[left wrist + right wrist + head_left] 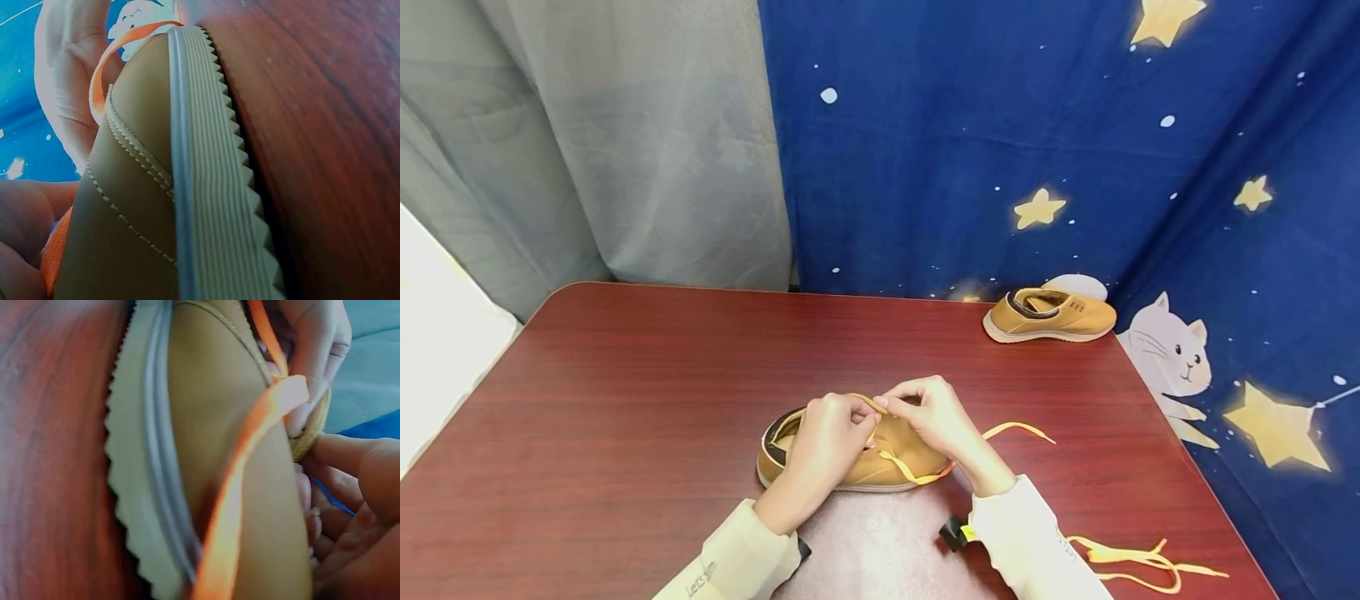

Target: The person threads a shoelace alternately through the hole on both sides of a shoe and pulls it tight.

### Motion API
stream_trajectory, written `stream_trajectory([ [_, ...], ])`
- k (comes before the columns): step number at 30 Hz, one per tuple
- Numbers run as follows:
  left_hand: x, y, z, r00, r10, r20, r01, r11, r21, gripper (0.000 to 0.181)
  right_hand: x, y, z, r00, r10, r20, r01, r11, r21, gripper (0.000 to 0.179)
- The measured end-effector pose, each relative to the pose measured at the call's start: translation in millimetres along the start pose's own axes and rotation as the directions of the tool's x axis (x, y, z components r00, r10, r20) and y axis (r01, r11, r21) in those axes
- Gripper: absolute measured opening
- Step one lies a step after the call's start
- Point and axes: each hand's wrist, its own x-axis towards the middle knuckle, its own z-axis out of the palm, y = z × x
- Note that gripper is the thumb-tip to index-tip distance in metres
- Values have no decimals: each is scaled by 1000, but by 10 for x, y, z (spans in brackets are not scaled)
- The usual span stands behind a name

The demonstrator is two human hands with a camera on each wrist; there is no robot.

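Observation:
A tan lace-up shoe stands on the table, its toe pointing right. My left hand reaches over its opening, fingers curled and thumb at the edge of the tongue. From the toe side, my right hand pinches the same raised tongue between thumb and forefinger. A yellow shoelace, orange in the wrist views, comes out of the near eyelets, hangs over the shoe's side and passes under my right wrist. Another stretch of lace runs beside my left fingers. The fingertips partly hide the eyelets.
A second tan shoe, with no lace showing in its eyelets, stands at the table's far right corner. A loose yellow shoelace lies at the front right, beside my right sleeve. Curtains hang behind the red-brown table.

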Motion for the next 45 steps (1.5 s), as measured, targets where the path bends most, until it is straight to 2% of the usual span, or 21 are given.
stream_trajectory([
  [5,-44,85,-144,998,51,37,-52,998,23,9,-13,-1,43,998,48,-51,-46,998,50,11],
  [7,-51,119,-237,996,91,8,-91,995,44,8,-14,-6,52,994,71,-78,-66,996,66,12],
  [11,-9,105,-423,982,160,-104,-153,985,79,9,-6,-33,52,987,107,-116,-96,991,95,13],
  [12,12,83,-459,979,174,-110,-165,983,86,13,-3,-39,50,987,109,-121,-98,991,96,13],
  [14,58,21,-506,977,197,-77,-188,976,111,24,3,-52,45,985,109,-131,-98,991,90,13],
  [16,106,-44,-511,976,216,-3,-214,968,128,32,11,-63,40,985,103,-138,-92,993,80,13],
  [18,142,-96,-490,969,235,78,-244,961,134,34,19,-76,32,985,101,-141,-91,993,75,14],
  [21,180,-141,-428,958,252,134,-269,955,126,22,44,-89,22,985,106,-137,-95,992,86,14],
  [25,196,-158,-378,956,264,125,-280,951,131,8,82,-102,-23,980,118,-161,-102,989,104,17],
  [27,199,-160,-373,956,269,118,-283,950,130,6,90,-101,-55,981,127,-147,-110,987,121,20],
  [32,210,-186,-385,948,300,105,-313,941,132,6,67,-50,-92,988,151,23,-153,983,97,34],
  [35,210,-202,-396,946,308,105,-320,938,133,7,53,-29,-81,987,131,90,-140,985,101,31],
  [40,199,-199,-419,951,289,113,-302,945,123,7,74,-37,-25,990,109,89,-127,966,223,21],
  [45,189,-210,-393,951,289,113,-301,946,117,6,75,-4,-30,992,111,57,-121,968,221,24],
])
